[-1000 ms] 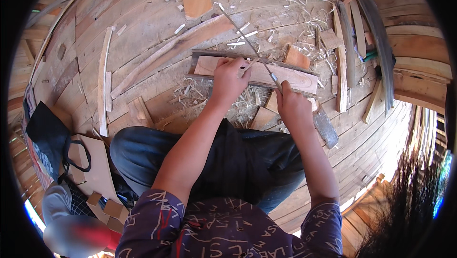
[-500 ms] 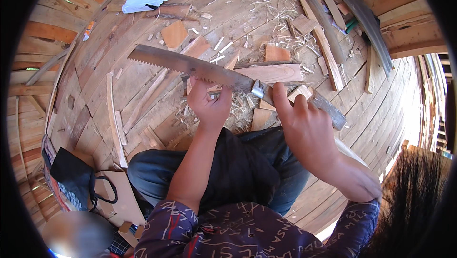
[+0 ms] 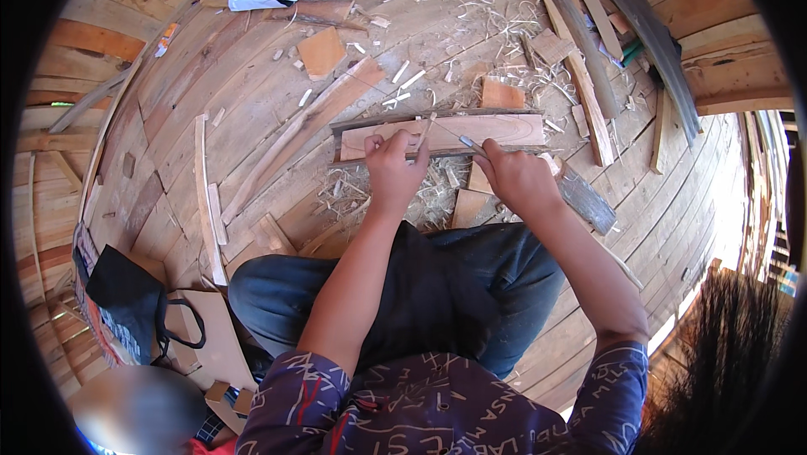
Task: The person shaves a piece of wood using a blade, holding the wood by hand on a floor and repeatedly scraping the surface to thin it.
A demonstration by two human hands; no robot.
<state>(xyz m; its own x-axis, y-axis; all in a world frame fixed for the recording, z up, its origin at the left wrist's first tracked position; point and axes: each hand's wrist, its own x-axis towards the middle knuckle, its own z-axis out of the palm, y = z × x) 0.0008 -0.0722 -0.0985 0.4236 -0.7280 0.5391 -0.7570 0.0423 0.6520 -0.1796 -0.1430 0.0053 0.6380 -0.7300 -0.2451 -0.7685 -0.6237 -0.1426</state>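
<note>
Saw (image 3: pixel 468 144), edge-on over the pale board (image 3: pixel 496 129), is gripped in the right hand (image 3: pixel 521 176); the left hand (image 3: pixel 396 169) pinches a small stick (image 3: pixel 427 130) above the board; a pale-lettered shirt (image 3: pixel 405 400) is nearer than the board

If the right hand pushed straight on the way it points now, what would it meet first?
Past the slim grey metal tool it grips, the right hand would probably meet the long, pale wooden board first, just ahead; the hand's height is unclear, so it might pass above.
</note>
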